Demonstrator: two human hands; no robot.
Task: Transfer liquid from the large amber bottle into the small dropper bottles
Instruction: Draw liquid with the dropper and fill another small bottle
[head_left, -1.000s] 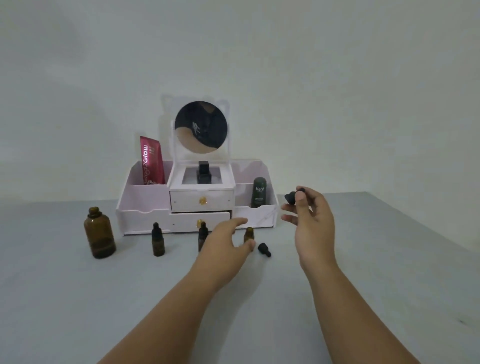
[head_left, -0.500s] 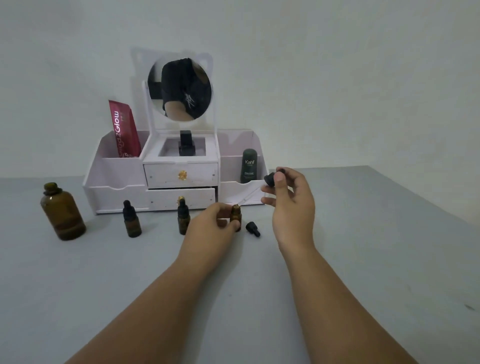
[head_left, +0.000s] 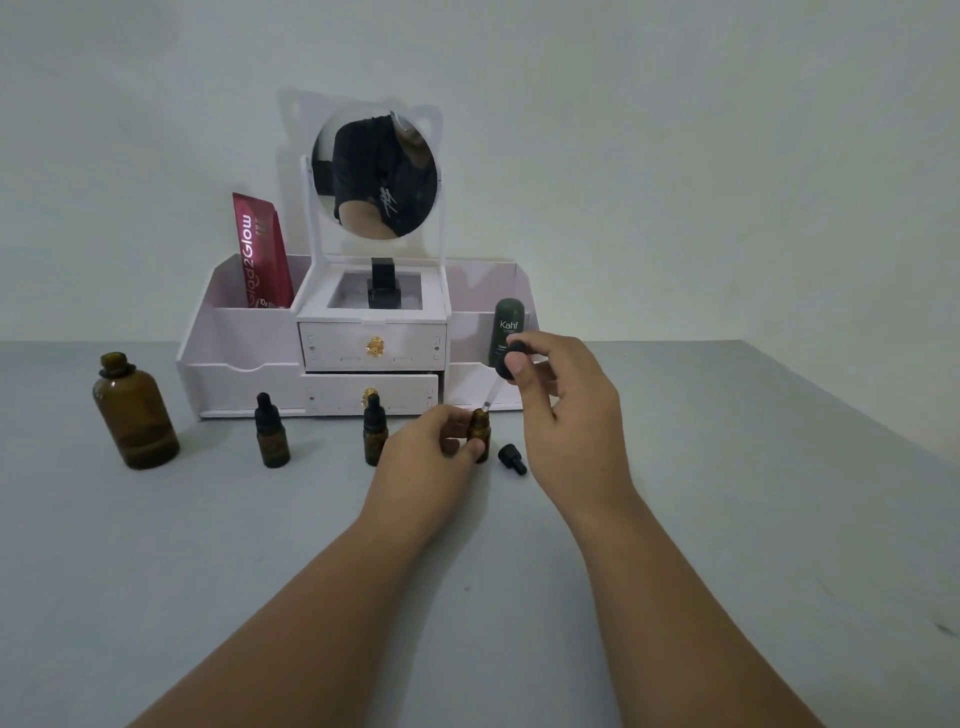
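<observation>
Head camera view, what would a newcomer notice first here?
The left hand grips an open small dropper bottle at centre, while the right hand pinches a dropper with its tip at the bottle's mouth. Behind them stands a white organizer with a round mirror; the large amber bottle stands far left.

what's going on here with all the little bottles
A person is filling a small dropper bottle on the grey table. The left hand holds the open bottle upright. The right hand pinches a dropper by its black bulb, with the glass tip at the bottle's mouth. A loose black cap lies beside it. Two capped small bottles and the large amber bottle stand further left.
</observation>
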